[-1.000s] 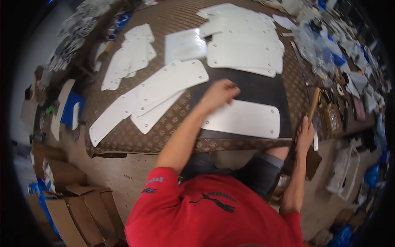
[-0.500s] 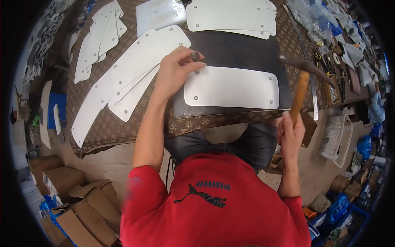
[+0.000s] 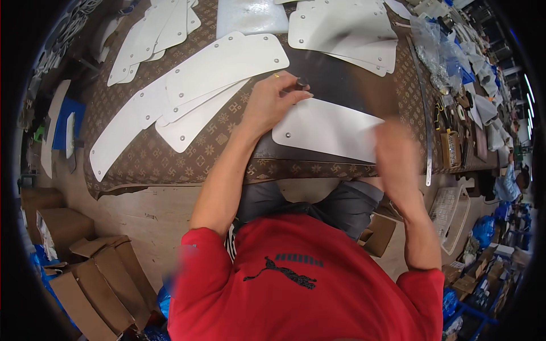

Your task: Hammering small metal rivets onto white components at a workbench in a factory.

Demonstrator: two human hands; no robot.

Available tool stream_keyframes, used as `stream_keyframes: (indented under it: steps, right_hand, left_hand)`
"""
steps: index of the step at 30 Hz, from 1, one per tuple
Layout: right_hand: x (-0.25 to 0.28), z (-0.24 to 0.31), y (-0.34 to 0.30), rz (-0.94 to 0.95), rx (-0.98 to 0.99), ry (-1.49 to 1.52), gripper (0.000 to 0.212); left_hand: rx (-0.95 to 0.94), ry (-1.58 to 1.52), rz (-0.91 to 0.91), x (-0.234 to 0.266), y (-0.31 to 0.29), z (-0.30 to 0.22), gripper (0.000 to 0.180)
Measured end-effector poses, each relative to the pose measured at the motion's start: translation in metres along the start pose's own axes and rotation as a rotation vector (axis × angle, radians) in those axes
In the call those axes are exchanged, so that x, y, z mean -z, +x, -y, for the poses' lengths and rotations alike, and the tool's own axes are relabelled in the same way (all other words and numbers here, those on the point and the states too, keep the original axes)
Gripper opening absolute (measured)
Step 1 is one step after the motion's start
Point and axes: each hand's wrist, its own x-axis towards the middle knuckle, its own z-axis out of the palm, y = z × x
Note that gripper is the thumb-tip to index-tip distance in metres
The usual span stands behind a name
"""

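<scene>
Over the dark board (image 3: 327, 71) on the table lies a white panel (image 3: 327, 128) with rounded corners and a metal stud at its lower left. My left hand (image 3: 273, 102) is closed, thumb and fingers pinching a dark metal punch (image 3: 302, 83) at the panel's upper left corner. The punch's lower end is hidden by the thumb. My right hand (image 3: 395, 156) is a motion blur over the panel's right end, which it covers. The hammer it gripped half a second ago shows now only as a faint brownish smear above the hand.
White studded panels lie fanned to the left (image 3: 222, 68), at the far left (image 3: 162, 28) and at the far right (image 3: 341, 28). A translucent white block (image 3: 250, 17) sits at the back. A steel ruler (image 3: 424, 113) and a plastic bag (image 3: 429, 48) lie right; cardboard boxes (image 3: 108, 278) stand on the floor.
My right hand has swung up and inward with the hammer, from the table's front edge to over the panel's right end. My left hand keeps its pinch on the punch. The view has shifted.
</scene>
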Motion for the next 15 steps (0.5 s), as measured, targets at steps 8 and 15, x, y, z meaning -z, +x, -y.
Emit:
stream_keyframes:
  steps: [8,15]
  right_hand:
    - [0.038,0.042,-0.028,0.078,-0.717,0.864,0.019]
    - [0.060,0.060,-0.044,-0.166,-0.659,0.977,0.017]
  left_hand:
    - [-0.067,-0.079,0.001,0.012,-0.009,-0.013,0.019]
    - [0.016,-0.157,0.101,0.017,-0.052,-0.021,0.020]
